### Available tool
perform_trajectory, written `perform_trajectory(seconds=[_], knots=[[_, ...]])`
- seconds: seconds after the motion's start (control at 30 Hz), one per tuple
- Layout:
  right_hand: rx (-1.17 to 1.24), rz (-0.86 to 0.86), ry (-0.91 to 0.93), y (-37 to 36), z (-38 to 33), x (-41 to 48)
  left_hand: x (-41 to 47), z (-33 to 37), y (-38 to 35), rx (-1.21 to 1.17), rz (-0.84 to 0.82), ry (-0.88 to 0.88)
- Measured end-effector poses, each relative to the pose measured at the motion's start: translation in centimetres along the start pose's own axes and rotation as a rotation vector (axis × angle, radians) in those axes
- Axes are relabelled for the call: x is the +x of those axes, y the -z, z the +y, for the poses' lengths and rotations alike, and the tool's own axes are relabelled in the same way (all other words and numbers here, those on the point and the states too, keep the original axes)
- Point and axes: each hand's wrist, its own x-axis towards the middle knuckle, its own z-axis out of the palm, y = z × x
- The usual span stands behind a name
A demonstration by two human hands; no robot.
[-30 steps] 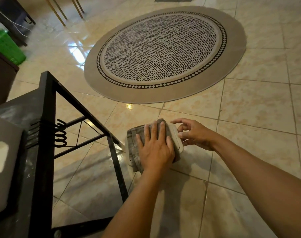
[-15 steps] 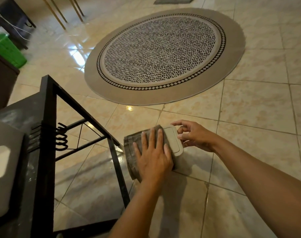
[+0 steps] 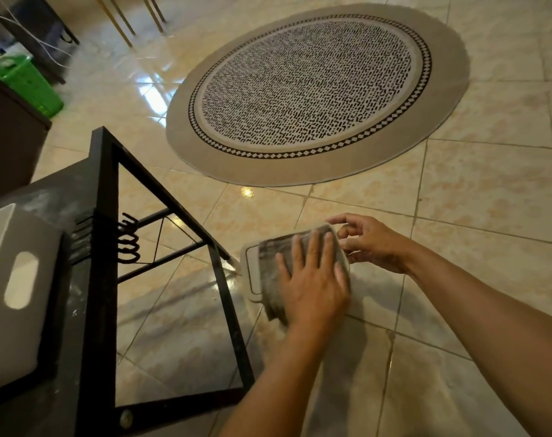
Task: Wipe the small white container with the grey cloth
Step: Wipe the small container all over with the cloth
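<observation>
The small white container (image 3: 252, 270) is held in the air over the tiled floor, its flat top facing me. A folded grey cloth (image 3: 273, 258) lies across that top and covers most of it; only the container's left edge shows. My left hand (image 3: 314, 287) presses flat on the cloth with the fingers spread. My right hand (image 3: 370, 242) grips the container's right end with its fingertips; that end is hidden behind the cloth and fingers.
A black metal rack (image 3: 104, 279) with a hook stands at the left, a grey bin (image 3: 13, 288) with a handle slot on it. A round patterned rug (image 3: 315, 93) lies ahead, a green basket (image 3: 25, 83) far left.
My left hand has slid the grey cloth to the right across the container's top. The container's left edge is now bare and its right part is covered.
</observation>
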Motion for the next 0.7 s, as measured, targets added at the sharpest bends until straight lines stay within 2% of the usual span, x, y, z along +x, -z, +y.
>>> perform_trajectory(seconds=[0.1, 0.27, 0.47, 0.6, 0.7], knots=[[-0.013, 0.009, 0.020, -0.2, 0.2, -0.1, 2.4, -0.4, 0.5, -0.018, 0.006, -0.024], [0.013, 0.033, 0.023, -0.3, 0.5, 0.0, 1.4, -4.6, 0.7, -0.042, 0.078, 0.214], [-0.017, 0.025, 0.028, -0.3, 0.3, 0.1, 1.9, -2.2, 0.4, -0.023, 0.025, 0.028], [-0.015, 0.067, 0.013, -0.6, 0.4, 0.1, 2.1, -5.5, 0.7, -0.053, 0.065, 0.226], [-0.018, 0.058, 0.005, -0.6, 0.2, 0.2, -0.3, -3.9, 0.5, -0.043, 0.074, 0.210]])
